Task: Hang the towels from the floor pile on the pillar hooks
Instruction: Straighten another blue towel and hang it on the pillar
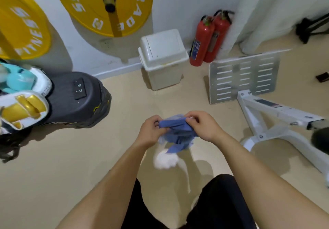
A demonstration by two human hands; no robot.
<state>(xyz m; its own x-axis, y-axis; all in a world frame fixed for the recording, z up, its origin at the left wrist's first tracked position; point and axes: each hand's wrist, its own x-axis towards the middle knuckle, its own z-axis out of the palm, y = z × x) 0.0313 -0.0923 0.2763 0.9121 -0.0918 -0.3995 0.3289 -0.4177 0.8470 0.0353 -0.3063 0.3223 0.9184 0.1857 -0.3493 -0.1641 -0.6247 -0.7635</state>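
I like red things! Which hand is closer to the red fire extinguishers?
Right. The right hand is almost in line with the fire extinguishers. The left hand is farther off to the left. Both grip the blue towel.

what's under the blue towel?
Below the blue towel, pinched by left hand and right hand, a blurred white towel shows. Its upper part is covered by the blue one, so whether it hangs from the hands or lies on the floor is unclear.

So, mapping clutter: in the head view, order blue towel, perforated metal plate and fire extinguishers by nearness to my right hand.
1. blue towel, gripped in the right hand.
2. perforated metal plate, ahead on the right.
3. fire extinguishers, against the far wall.
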